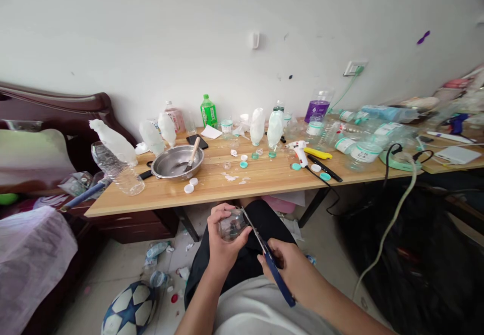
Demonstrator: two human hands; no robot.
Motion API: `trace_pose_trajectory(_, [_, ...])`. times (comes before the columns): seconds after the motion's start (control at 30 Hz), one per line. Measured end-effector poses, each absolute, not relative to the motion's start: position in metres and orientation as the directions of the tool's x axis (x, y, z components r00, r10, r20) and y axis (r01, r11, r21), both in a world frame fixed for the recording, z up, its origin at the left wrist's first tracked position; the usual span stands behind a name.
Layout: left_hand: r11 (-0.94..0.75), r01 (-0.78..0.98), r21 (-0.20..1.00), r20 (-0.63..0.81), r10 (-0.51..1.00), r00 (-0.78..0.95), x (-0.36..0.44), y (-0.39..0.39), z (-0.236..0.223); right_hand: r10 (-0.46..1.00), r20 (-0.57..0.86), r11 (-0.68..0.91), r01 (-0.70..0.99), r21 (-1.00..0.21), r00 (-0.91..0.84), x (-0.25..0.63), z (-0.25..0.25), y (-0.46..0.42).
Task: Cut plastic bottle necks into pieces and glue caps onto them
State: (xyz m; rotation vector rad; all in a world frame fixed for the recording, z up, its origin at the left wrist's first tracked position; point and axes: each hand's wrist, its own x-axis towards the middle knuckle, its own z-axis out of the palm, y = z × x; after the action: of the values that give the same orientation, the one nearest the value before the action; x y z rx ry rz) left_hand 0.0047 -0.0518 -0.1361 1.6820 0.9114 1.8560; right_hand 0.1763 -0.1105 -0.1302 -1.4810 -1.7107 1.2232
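My left hand (223,239) is closed around a small clear plastic bottle piece (231,224), held over my lap below the table edge. My right hand (289,267) grips blue-handled scissors (269,259), whose blades reach up to the clear piece and meet it at its right side. Both hands are close together in front of my dark trousers.
A wooden table (212,186) holds a metal bowl (177,162) with a brush, several cut clear bottles, a green bottle (208,111), caps, a glue gun (301,152) and a yellow knife (318,153). Cables hang at right. A ball (130,307) and scraps lie on the floor.
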Motion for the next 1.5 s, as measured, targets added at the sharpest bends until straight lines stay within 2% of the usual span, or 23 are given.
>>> trace_pose_trajectory(0.3, [-0.685,0.115,0.719,0.690,0.686,-0.232,0.012,-0.054,-0.137,0.983,-0.105,0.017,0.648,-0.762,-0.150,0.178,-0.119,-0.109])
trace_pose_trajectory(0.43, [-0.706,0.083,0.703,0.705,0.677,-0.214,0.012,-0.057,-0.141,0.969,-0.115,0.039,0.599,-0.800,-0.217,0.189,-0.121,-0.115])
trace_pose_trajectory(0.53, [-0.646,0.041,0.762,0.636,0.736,-0.232,0.012,-0.061,-0.141,0.949,-0.150,0.044,0.586,-0.809,-0.277,0.194,-0.122,-0.120])
trace_pose_trajectory(0.63, [-0.562,-0.003,0.827,0.548,0.808,-0.215,0.012,-0.063,-0.137,0.947,-0.191,-0.009,0.573,-0.820,-0.257,0.194,-0.121,-0.122])
trace_pose_trajectory(0.8, [-0.427,-0.183,0.885,0.411,0.903,-0.123,0.009,-0.062,-0.136,0.947,-0.209,-0.029,0.580,-0.814,-0.245,0.193,-0.116,-0.122])
trace_pose_trajectory(1.07, [-0.274,-0.570,0.774,0.285,0.956,-0.072,0.022,-0.067,-0.135,0.965,-0.169,-0.017,0.595,-0.803,-0.201,0.187,-0.112,-0.121])
trace_pose_trajectory(1.23, [-0.240,-0.618,0.748,0.266,0.963,-0.052,0.023,-0.068,-0.132,0.980,-0.135,0.017,0.740,-0.673,-0.145,0.185,-0.110,-0.119])
trace_pose_trajectory(1.5, [-0.253,-0.552,0.795,0.229,0.967,-0.114,0.024,-0.067,-0.127,0.992,-0.104,0.013,0.858,-0.513,-0.078,0.183,-0.115,-0.119])
